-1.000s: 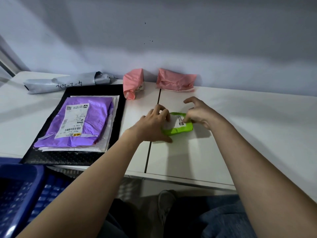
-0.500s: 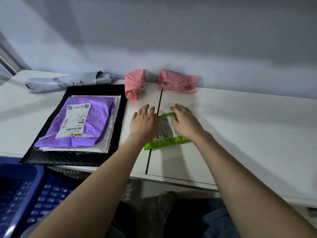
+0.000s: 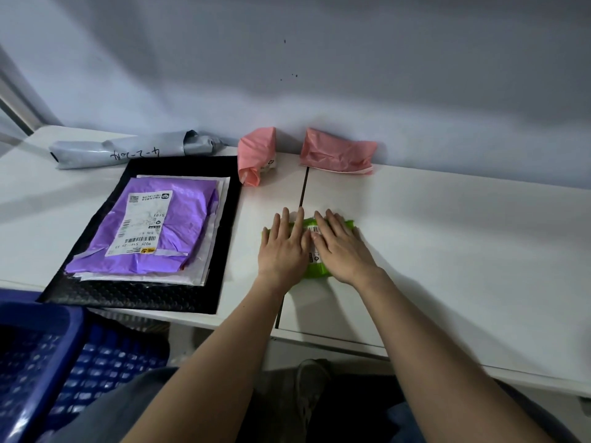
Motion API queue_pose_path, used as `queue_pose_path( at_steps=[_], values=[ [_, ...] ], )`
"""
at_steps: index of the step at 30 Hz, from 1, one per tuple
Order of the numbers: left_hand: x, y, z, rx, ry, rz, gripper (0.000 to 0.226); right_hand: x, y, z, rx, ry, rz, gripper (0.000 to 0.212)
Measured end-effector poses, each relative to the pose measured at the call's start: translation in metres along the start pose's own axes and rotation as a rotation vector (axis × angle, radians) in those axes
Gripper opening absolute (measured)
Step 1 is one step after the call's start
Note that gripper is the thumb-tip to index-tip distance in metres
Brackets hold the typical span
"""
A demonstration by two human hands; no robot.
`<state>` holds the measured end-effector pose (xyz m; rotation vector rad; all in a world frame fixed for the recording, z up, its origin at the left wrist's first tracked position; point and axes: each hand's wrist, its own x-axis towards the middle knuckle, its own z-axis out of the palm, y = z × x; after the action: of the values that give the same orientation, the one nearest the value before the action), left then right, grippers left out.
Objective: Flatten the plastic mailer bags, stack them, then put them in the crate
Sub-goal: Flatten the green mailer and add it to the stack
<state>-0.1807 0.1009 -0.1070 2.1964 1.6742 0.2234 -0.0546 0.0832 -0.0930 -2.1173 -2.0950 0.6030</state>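
a person seated at a white table (image 3: 447, 238) presses both hands down on a small green mailer bag (image 3: 315, 271), which lies flat across the dark seam (image 3: 302, 190) between two tabletop panels, close to the front edge. the left hand (image 3: 283, 251) covers the bag's left half and the right hand (image 3: 343, 251) covers its right half. both palms face down, with straight, slightly spread fingers pointing away from the person. neither hand curls around or pinches anything; they lie released and flat, touching the bag only with palms and fingers. a strip of white shipping label (image 3: 314, 231) shows in the gap between them. this pose looks like the flattening step, the weight of both hands pushing air and creases out of the plastic.

to the left, a stack of flattened mailers sits on the table: a large black bubble mailer (image 3: 134, 295) at the bottom, white mailers (image 3: 220, 199) in the middle, and a purple mailer (image 3: 179, 219) with a label on top. it appears to be the pile the green bag will join.

against the back wall lie bags that seem not yet flattened: a rolled grey mailer (image 3: 128, 150) with handwriting, a rolled pink mailer (image 3: 257, 156), and a crumpled pink mailer (image 3: 337, 153).

a blue plastic crate (image 3: 41, 356) stands at the lower left, below the table edge, beside the person's knee. no mailers can be seen in the visible part of it.
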Motion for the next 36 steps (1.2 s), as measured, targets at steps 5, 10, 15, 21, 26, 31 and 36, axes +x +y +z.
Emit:
queue_pose_path(
  at_steps=[5,10,15,21,26,31,36],
  values=[
    [-0.0012,-0.0015,0.0040,0.059,0.020,0.016,0.053,-0.0010,0.0001,0.0071,-0.076,0.010,0.009,0.054],
    [-0.0017,0.0007,0.0082,0.090,0.046,0.006,0.054,-0.0004,0.0014,0.0082,-0.103,-0.025,0.022,0.055],
    [-0.0004,0.0000,0.0101,0.087,0.056,0.001,0.055,0.0011,0.0022,0.0094,-0.098,-0.037,0.025,0.056],
    [0.0009,0.0001,0.0099,0.074,0.041,-0.007,0.055,0.0013,0.0019,0.0093,-0.086,-0.044,0.026,0.056],
    [0.0016,-0.0009,0.0088,0.058,0.012,-0.009,0.055,0.0020,0.0019,0.0097,-0.091,-0.044,0.028,0.056],
    [0.0018,-0.0007,0.0079,0.031,-0.003,-0.012,0.055,0.0026,0.0025,0.0096,-0.076,-0.053,0.028,0.055],
    [0.0018,-0.0010,0.0063,0.012,-0.010,-0.009,0.054,0.0033,0.0027,0.0093,-0.065,-0.063,0.025,0.056]
  ],
)
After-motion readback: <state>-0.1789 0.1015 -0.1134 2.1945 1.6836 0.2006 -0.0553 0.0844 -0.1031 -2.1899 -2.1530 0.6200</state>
